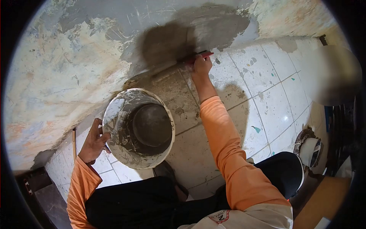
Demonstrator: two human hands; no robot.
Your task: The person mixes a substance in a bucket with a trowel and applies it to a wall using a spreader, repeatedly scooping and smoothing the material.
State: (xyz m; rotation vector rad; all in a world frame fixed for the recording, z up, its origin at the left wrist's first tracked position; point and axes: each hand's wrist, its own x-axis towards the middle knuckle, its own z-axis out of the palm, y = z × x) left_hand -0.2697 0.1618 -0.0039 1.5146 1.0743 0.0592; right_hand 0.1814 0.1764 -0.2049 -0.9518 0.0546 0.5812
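My left hand point(93, 142) grips the rim of a white bucket point(172, 126) on its left side, with the thumb over the edge. The bucket is tilted and smeared inside, with grey wet mortar point(152, 125) at its bottom. My right hand point(202, 68) is closed on a red-handled tool point(206, 55), held low at the foot of the wall point(68, 76). The tool's far end is lost in shadow against the wall. Around it, a band of grey plaster point(228, 28) covers the lower wall, partly darkened by shadow.
White floor tiles point(274, 99) carry grey splatters and green flecks. A copper-coloured pipe point(74, 143) rises by the wall at left. At the right lie a round white container point(309, 152) and a brown board point(324, 196). My dark-clothed legs point(133, 202) are below the bucket.
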